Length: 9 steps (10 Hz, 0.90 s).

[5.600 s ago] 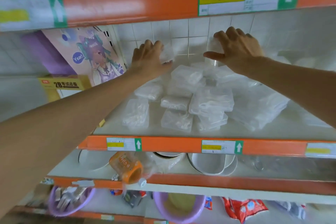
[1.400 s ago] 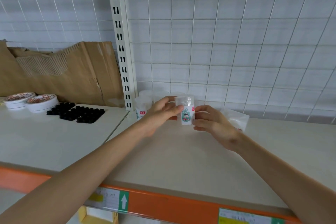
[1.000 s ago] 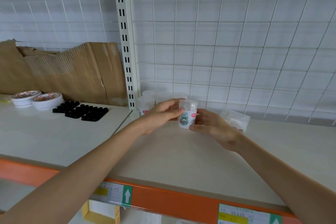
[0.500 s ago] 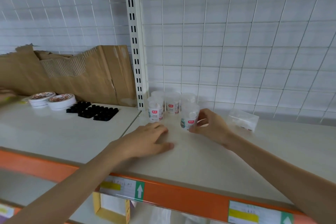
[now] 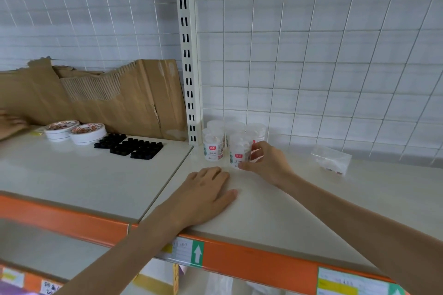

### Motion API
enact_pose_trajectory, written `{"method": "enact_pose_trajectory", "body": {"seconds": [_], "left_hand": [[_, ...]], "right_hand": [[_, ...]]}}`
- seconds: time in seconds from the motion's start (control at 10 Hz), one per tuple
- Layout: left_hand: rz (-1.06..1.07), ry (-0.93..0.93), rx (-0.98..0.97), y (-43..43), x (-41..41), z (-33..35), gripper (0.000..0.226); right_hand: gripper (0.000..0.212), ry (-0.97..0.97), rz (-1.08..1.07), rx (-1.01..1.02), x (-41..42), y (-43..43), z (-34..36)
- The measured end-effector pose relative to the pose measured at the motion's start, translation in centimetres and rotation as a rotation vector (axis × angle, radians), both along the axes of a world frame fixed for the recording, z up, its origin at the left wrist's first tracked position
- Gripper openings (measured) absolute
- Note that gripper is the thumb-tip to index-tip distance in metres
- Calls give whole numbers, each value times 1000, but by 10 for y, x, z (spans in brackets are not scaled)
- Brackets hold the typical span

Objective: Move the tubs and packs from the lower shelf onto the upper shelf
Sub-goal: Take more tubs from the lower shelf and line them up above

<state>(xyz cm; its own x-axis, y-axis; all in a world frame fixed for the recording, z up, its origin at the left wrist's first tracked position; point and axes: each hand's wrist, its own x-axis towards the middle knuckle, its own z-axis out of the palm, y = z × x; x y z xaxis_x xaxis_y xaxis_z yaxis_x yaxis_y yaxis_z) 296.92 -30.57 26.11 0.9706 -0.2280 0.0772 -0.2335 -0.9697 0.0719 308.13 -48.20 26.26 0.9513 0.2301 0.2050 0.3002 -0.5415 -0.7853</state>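
From where I stand, the right hand (image 5: 266, 163) has its grip closed on a small clear tub (image 5: 239, 151) with a red label. The thumb is low on the front of it and the fingers are curled round the far side. The tub stands upright on the upper shelf (image 5: 275, 211), at the front of a little cluster of matching tubs (image 5: 213, 143) tucked into the corner by the upright post (image 5: 188, 55) and the wire grid (image 5: 311, 55). The left hand (image 5: 206, 191) lies flat and relaxed on the shelf just in front, holding nothing. One clear pack (image 5: 332, 159) sits off to the right, well apart from the tubs. On the next bay over are round tins (image 5: 74, 129), black trays (image 5: 129, 145) and a torn sheet of cardboard (image 5: 107, 93). I'd say this tub is being nudged into line, so the step is nearly done. I can't see what remains on the lower shelf below the orange edge (image 5: 251, 261). These tubs look thin-walled, light and smooth, so they probably slide easily and would topple if knocked near the lid. A light hold round the middle of the wall seems best, firm enough not to slip but not enough to dent it. The packs look like soft, slippery film, so they are better pinched across the body than by a corner.
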Motion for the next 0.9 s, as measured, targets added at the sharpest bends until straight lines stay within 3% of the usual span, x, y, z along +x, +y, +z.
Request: {"method": "enact_pose_trajectory", "body": {"seconds": [0.4, 0.9], "left_hand": [[-4, -24, -9, 1, 2, -4, 58], [-6, -20, 1, 0, 0, -2, 58]], "right_hand": [[51, -81, -85, -253, 6, 15, -6], [50, -125, -93, -402, 4, 22, -4]]}}
